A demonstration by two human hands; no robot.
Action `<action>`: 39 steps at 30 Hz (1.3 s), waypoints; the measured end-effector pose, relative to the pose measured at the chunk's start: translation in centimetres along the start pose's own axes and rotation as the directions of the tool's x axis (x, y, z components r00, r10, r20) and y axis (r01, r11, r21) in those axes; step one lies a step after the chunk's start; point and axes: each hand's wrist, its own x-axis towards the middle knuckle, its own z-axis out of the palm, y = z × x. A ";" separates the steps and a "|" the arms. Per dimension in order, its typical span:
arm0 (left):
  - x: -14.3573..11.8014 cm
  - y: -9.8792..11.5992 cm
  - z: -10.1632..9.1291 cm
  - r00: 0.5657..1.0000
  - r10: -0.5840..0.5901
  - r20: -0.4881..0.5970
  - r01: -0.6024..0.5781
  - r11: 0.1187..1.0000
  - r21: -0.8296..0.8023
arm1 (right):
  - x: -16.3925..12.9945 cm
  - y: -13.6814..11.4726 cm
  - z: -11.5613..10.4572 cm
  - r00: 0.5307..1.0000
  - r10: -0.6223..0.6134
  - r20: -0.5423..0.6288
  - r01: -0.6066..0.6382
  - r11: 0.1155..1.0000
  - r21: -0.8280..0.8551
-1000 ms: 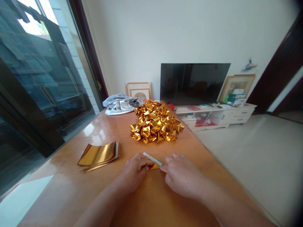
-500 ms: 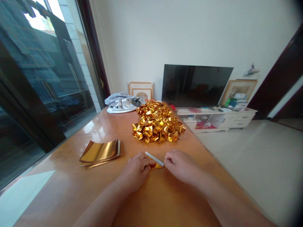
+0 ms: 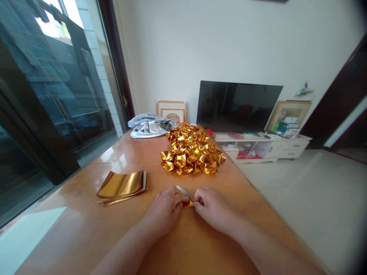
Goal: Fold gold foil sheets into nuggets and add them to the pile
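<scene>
The small gold sheet (image 3: 188, 204) lay on the surface (image 3: 177, 248) directly between the two hands, so neither was nearer: both touched it. With twelve pointing away from the person, the left hand (image 3: 164, 209) met it from about nine o'clock, the right hand (image 3: 212, 207) from about three. A pale strip (image 3: 182, 190) along its far side slanted from ten o'clock down toward four, its lower end reaching the right hand; the sheet's exposed gold part ran roughly nine to three.

The left hand pinched the sheet's near-nine end between thumb and fingertips, knuckles up. The right hand was curled, thumb and forefinger closed on the other end. From the sheet, the crumpled gold pile (image 3: 192, 152) stood at twelve, well apart, and the flat gold stack (image 3: 120, 185) at ten.

Fingers covered both ends of the sheet, so its full outline and any folds beneath were hidden. Whether the strip was part of the sheet or a separate piece could not be told. The picture's bottom edge cut off both forearms.
</scene>
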 end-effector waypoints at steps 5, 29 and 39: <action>0.0 0.0 0.2 1.000 -0.015 -0.027 0.015 1.000 0.003 | -0.4 -0.3 0.1 0.999 -0.048 0.004 0.048 0.997 -0.063; -0.2 -0.1 0.0 0.999 0.047 -0.019 -0.046 0.996 0.076 | 0.9 1.1 1.1 0.997 0.073 -0.030 -0.071 0.995 0.065; -0.2 -0.1 -0.4 0.999 0.051 -0.008 -0.051 0.998 0.022 | 1.1 0.6 1.7 0.996 0.085 -0.012 -0.084 0.996 0.023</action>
